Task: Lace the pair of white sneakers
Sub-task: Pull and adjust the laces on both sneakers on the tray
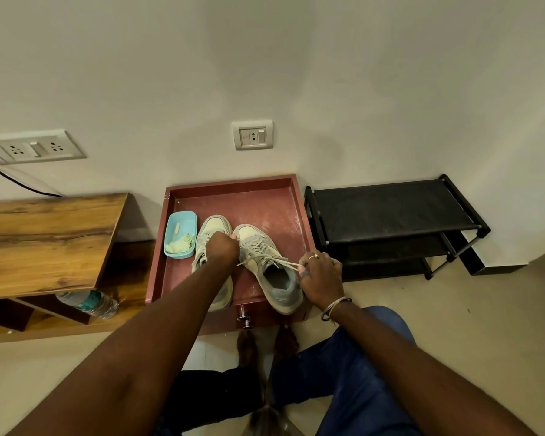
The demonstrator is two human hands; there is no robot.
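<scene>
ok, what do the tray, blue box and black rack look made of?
Tray: probably painted or laminated wood, red-brown, slightly glossy with a speckled sheen. Blue box: plastic, smooth moulded rounded corners, uniform colour. Black rack: matte fabric-like shelves on thin black tubes, metal or plastic, can't tell.

Blue box [180,234] flanks sneakers [253,238]; far tray [265,204] open.

Dim warm indoor light, soft shadows on the wall [265,58], strong wide-angle bending at edges, mostly sharp focus
</scene>
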